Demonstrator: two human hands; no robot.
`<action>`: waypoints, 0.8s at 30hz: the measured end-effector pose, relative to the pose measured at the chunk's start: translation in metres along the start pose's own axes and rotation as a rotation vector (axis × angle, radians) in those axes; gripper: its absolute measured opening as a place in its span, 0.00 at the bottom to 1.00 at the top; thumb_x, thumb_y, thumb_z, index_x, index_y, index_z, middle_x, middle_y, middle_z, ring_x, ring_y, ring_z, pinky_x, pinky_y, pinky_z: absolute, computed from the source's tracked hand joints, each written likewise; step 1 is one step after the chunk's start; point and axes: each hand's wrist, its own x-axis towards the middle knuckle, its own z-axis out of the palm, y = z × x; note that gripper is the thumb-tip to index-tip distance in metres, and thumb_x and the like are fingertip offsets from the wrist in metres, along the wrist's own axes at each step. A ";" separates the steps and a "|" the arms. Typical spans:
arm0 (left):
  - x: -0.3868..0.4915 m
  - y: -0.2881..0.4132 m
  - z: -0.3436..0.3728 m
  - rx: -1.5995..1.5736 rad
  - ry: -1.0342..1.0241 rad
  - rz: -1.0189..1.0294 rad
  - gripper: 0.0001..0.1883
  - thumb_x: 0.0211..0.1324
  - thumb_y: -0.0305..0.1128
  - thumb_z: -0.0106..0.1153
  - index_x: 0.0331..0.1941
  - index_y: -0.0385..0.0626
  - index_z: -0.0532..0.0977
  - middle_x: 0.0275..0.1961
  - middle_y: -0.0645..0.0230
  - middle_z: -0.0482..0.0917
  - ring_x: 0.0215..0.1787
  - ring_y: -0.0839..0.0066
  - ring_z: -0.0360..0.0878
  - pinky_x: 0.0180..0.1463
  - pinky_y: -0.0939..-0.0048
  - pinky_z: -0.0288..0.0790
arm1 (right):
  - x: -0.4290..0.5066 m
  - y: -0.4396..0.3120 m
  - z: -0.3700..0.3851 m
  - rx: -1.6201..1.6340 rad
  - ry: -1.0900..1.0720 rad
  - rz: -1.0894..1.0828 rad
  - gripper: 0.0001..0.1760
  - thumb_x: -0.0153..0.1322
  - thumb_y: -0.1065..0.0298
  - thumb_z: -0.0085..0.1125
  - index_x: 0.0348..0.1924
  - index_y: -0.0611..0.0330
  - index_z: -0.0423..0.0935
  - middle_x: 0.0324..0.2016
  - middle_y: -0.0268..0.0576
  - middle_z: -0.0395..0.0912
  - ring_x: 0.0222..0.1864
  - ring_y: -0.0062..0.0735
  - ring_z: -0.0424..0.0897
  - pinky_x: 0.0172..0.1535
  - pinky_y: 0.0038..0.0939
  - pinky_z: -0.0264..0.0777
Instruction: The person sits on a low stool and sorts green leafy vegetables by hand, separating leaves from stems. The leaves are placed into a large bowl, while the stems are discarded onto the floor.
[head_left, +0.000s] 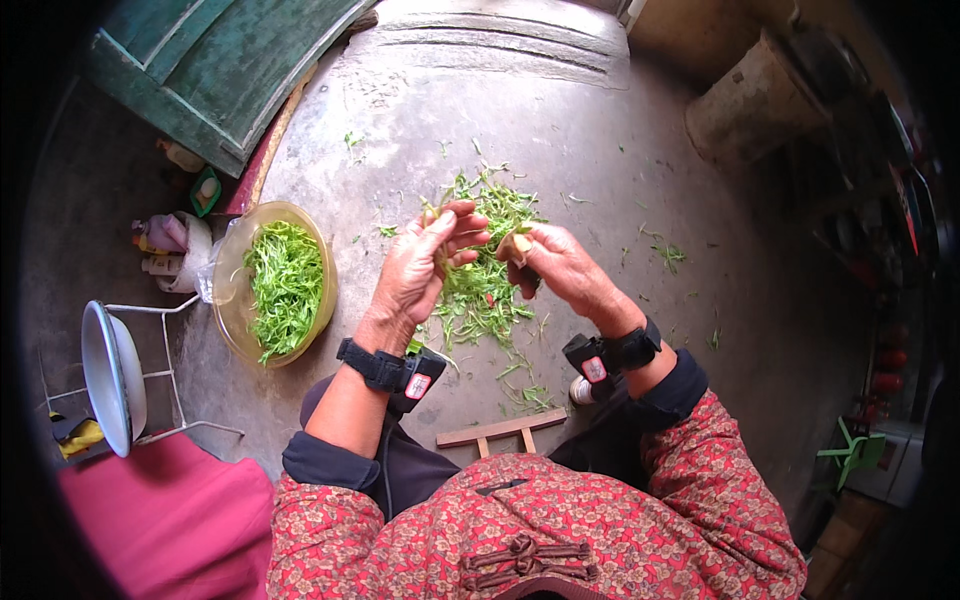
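Note:
Thin green stems stand up between the thumb and fingers of my left hand. Across a small gap, my right hand is curled with its thumb against the fingers. A small bit of green shows at its thumb; the curled fingers hide most of what they hold. Below both hands, a loose heap of leafy greens lies on the concrete floor. To the left, a yellowish translucent plastic basin holds a mound of leafy greens.
An enamel basin rests tilted in a white metal stand at left. Bottles stand behind the plastic basin. A green door borders the upper left. A wooden stool edge is before me. Scraps of greens dot the floor.

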 end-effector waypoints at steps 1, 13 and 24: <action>0.000 -0.002 0.003 -0.010 -0.024 0.015 0.14 0.64 0.35 0.48 0.50 0.40 0.71 0.43 0.60 0.79 0.44 0.73 0.79 0.46 0.74 0.73 | -0.001 0.002 0.005 0.015 -0.058 0.006 0.16 0.75 0.58 0.41 0.35 0.62 0.72 0.21 0.33 0.72 0.19 0.17 0.70 0.24 0.19 0.65; -0.002 -0.003 0.006 0.159 -0.093 0.083 0.11 0.63 0.36 0.50 0.39 0.39 0.75 0.29 0.70 0.78 0.32 0.80 0.75 0.39 0.79 0.70 | 0.004 0.008 0.016 -0.571 0.221 -0.308 0.12 0.69 0.63 0.52 0.38 0.63 0.72 0.21 0.40 0.74 0.24 0.27 0.77 0.29 0.28 0.71; -0.010 -0.009 0.017 0.370 -0.151 -0.074 0.11 0.64 0.37 0.46 0.34 0.41 0.73 0.23 0.72 0.74 0.25 0.83 0.71 0.33 0.81 0.66 | 0.006 -0.002 0.010 -0.888 0.377 -0.672 0.07 0.64 0.74 0.55 0.36 0.59 0.74 0.35 0.47 0.74 0.31 0.39 0.78 0.34 0.32 0.73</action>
